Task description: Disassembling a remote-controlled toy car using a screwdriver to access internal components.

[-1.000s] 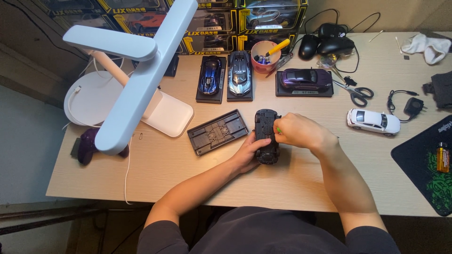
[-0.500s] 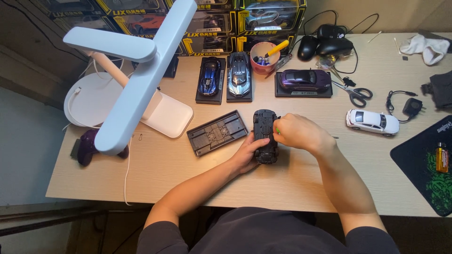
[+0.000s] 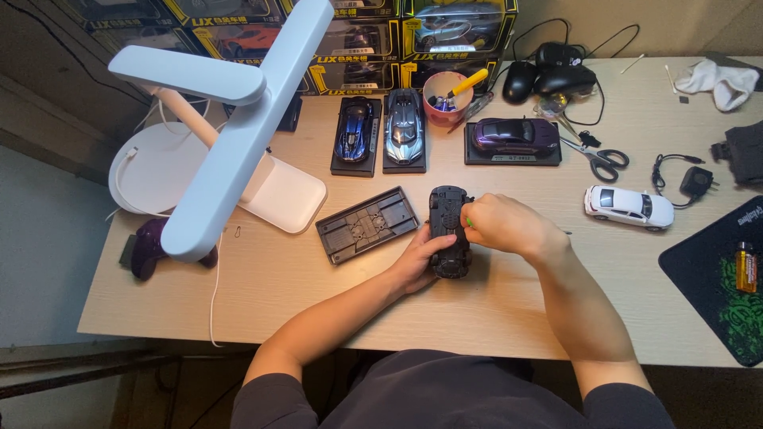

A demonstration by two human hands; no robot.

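I see a dark model car [image 3: 449,230] lying belly-up on the bench [image 3: 493,310], near the middle and a little toward the person. The left hand [image 3: 417,258] closes round its side and lower end, thumb across the underside, pinning it in place. The right hand [image 3: 501,225] is curled shut over a small tool with a green tip (most of it is hidden in the fist), and that tip meets the car's right flank.

My judgement is that the car is stiff and fairly light, with a slick painted shell underneath and small wheels and trim that could snap; the flat chassis and the flanks look like the safe places for a grip, not the wheels.

Just beside it on the left lies a dark display base [image 3: 367,225], apart from the car. Farther back stand a blue car [image 3: 354,131], a silver car [image 3: 404,127] and a purple car [image 3: 515,135] on their bases, with scissors [image 3: 598,159] and a white car [image 3: 628,206] to the right. The lamp [image 3: 230,143] crowds the left side. Open room lies between the car and the near edge, and to the right before the black mat [image 3: 715,294].
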